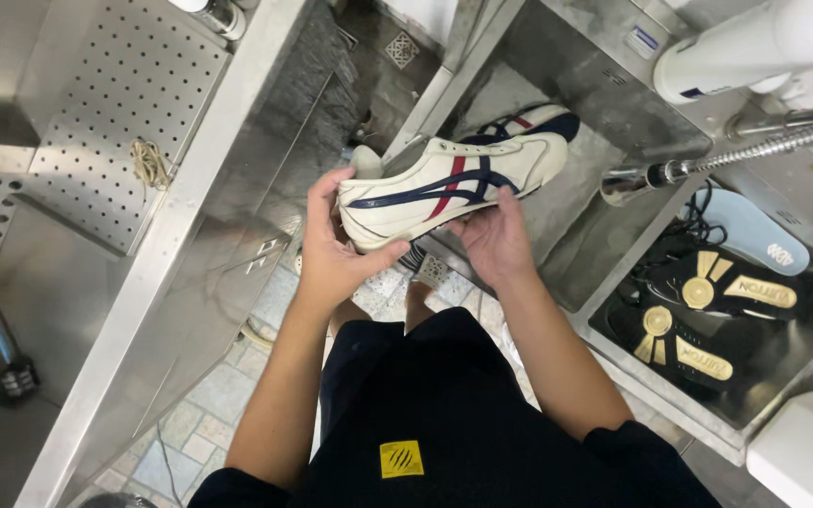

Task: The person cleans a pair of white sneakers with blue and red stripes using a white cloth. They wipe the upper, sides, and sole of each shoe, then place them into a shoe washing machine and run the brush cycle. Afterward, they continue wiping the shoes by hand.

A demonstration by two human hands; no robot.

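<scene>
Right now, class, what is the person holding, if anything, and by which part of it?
A cream sneaker with navy and red stripes, held on its side in both hands: the left hand wraps the heel end, and the right hand supports it from beneath, near the middle of the sole.

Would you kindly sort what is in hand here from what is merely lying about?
In hand:
cream sneaker, held by left hand and right hand

Lying about:
second sneaker
black boots
blue insole
spray hose
rubber bands
</scene>
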